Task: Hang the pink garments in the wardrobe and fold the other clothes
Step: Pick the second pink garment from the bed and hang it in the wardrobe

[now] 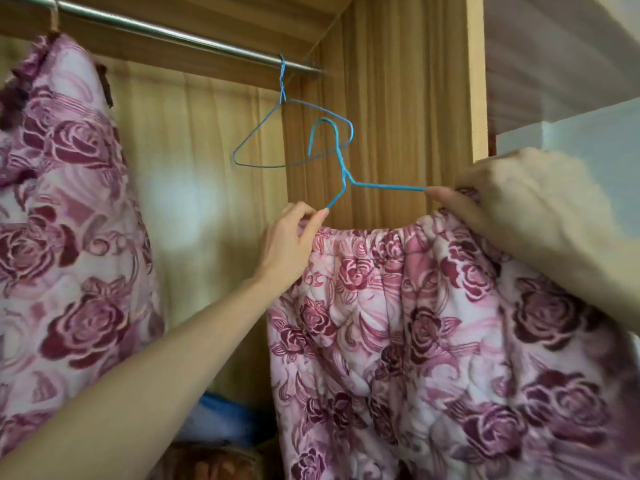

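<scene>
A pink quilted garment (433, 323) with dark rose print hangs from a blue wire hanger (341, 168) that I hold up inside the wardrobe. My left hand (291, 244) pinches the hanger's left shoulder and the elastic waistband there. My right hand (512, 216), close to the camera and blurred, grips the hanger's right end and the fabric. The hanger's hook sits below the metal rail (180, 38), overlapping an empty blue hanger (294, 133) that hangs on the rail. Another pink rose-print garment (65, 209) hangs on the rail at the left.
The wardrobe's wooden side wall (388, 116) stands just behind the hangers. Blue fabric (221, 417) and a brownish item (211, 462) lie at the wardrobe's bottom. A pale wall and surface (581, 126) show at the right.
</scene>
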Action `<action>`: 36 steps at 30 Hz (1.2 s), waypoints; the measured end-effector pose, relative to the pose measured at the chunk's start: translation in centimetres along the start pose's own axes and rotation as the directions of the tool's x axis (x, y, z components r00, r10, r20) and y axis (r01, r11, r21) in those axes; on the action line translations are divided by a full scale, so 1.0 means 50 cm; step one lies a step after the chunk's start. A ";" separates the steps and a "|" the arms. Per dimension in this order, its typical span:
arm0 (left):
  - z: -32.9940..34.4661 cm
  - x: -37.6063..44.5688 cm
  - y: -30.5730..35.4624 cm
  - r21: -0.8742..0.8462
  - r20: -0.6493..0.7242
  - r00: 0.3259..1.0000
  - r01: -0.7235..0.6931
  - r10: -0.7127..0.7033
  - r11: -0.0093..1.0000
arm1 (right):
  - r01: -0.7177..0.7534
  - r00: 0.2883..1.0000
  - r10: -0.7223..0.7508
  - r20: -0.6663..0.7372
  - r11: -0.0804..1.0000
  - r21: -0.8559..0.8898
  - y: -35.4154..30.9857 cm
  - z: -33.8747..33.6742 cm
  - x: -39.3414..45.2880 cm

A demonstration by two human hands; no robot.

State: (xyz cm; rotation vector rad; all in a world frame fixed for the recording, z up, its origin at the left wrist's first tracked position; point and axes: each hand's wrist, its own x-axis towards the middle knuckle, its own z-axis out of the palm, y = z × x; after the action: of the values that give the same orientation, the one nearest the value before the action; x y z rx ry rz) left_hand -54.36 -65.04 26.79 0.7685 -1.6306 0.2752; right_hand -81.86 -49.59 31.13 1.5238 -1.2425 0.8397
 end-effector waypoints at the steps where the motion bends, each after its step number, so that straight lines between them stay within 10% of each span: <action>1: -0.017 0.006 -0.010 0.001 -0.030 1.000 0.010 -0.010 1.000 | 0.014 1.000 -0.014 -0.007 1.000 0.006 -0.013 0.003 0.009; 13: -0.141 0.109 -0.068 -0.131 -0.041 0.942 0.326 -0.334 0.936 | -0.063 0.993 0.069 -0.097 0.996 0.060 -0.139 0.017 0.147; 17: -0.155 0.141 -0.058 0.073 -0.148 0.928 0.354 -0.341 0.933 | -0.072 0.991 0.080 -0.111 0.994 0.081 -0.182 0.007 0.215; 36: -0.175 0.345 -0.046 0.009 -0.079 0.912 0.404 -0.402 0.915 | -0.080 0.989 0.091 -0.117 0.992 0.097 -0.297 0.027 0.535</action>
State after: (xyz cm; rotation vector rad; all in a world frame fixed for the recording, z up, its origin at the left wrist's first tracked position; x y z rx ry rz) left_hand -46.55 -67.31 44.50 1.0800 -1.3608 0.0265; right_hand -61.07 -58.76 51.62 1.4769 -1.2005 1.0434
